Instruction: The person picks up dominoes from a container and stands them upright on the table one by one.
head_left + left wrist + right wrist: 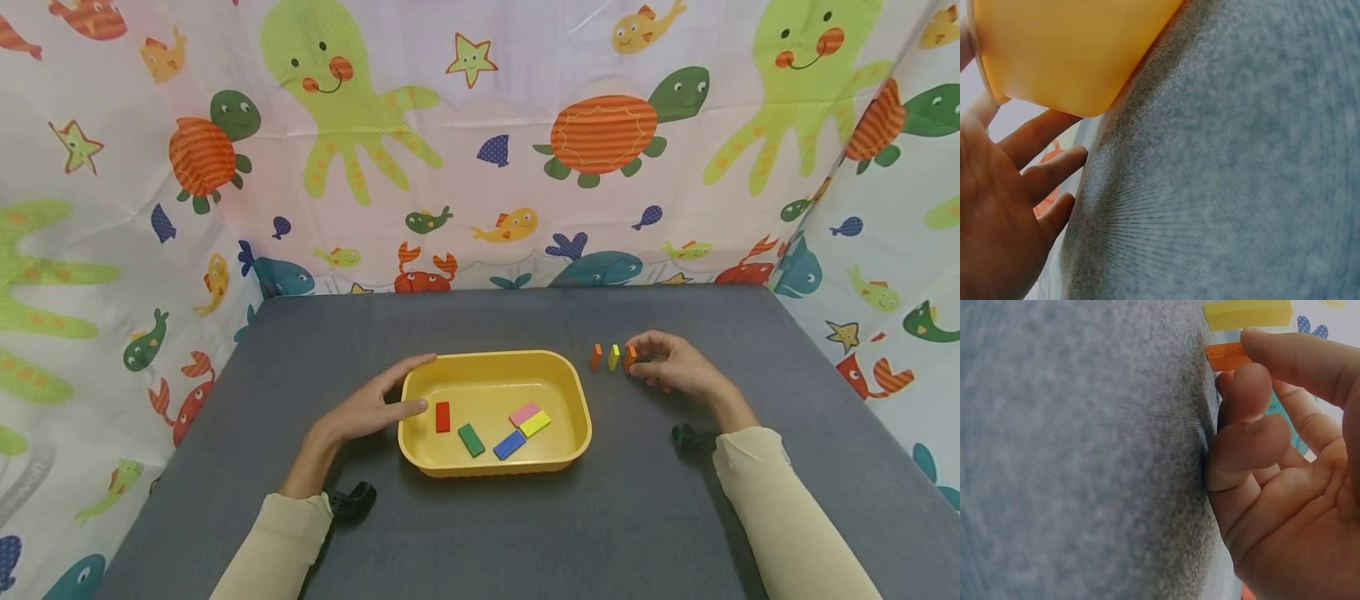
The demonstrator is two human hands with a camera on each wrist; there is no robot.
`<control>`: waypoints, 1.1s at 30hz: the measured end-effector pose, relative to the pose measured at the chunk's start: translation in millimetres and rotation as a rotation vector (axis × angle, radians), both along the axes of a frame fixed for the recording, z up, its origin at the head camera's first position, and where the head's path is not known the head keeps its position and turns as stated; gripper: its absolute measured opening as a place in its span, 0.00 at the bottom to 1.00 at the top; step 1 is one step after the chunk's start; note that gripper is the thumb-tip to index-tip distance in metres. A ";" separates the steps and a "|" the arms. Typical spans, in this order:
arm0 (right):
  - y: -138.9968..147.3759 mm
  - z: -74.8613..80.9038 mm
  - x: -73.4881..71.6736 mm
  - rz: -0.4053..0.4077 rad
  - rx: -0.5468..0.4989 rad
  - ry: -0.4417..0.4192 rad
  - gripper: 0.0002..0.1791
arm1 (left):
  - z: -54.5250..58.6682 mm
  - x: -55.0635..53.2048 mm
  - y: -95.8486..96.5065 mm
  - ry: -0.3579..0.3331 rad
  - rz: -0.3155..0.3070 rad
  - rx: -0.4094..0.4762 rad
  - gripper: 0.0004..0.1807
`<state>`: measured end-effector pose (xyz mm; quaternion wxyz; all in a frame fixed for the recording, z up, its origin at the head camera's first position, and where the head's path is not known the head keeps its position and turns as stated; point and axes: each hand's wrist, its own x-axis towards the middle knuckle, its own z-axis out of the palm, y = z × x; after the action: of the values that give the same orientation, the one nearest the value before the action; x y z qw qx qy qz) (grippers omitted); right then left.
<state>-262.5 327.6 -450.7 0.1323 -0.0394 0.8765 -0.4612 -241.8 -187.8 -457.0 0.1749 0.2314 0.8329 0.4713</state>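
1. The right hand [675,364] pinches the near orange block [631,358] between thumb and fingertip, the gap only as wide as the block; its other fingers curl loosely beneath.
2. From that hand's middle, the near orange block lies at 9 o'clock. It is upright, long axis vertical, its foot seemingly on the grey table [480,542]. The right hand is the nearer one; the left is across the tray.
3. The block is a slim, plain, flat-sided bar, partly covered by the fingers.
4. Towards 9 o'clock from it, in a spaced row, stand the upright yellow block [613,358], then the far orange block [596,357], both just beside the tray.
5. The yellow tray [495,469] sits at 8 o'clock from the pinched block. Lying flat inside are a red block [442,417], green block [472,440], blue block [510,445], pink block [524,413] and flat yellow block [536,423], the last two side by side.
6. At the tray's 9 o'clock end, the left hand [375,400] holds the rim, thumb inside, fingers spread outside.
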 end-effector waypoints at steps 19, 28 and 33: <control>-1.3 44.9 6.5 0.027 0.059 0.058 0.34 | 1.3 0.1 0.2 -0.013 0.009 -0.005 0.38; -29.3 76.5 10.7 0.051 0.006 0.210 0.29 | 0.7 0.0 -0.1 -0.012 0.014 -0.012 0.38; -53.7 92.8 12.2 0.112 -0.046 0.279 0.26 | 0.2 0.2 -0.2 -0.007 0.013 -0.012 0.38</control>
<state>-250.3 273.9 -357.9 0.0337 -0.1548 0.8720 -0.4631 -241.6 -188.0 -456.8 0.1759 0.2233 0.8366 0.4684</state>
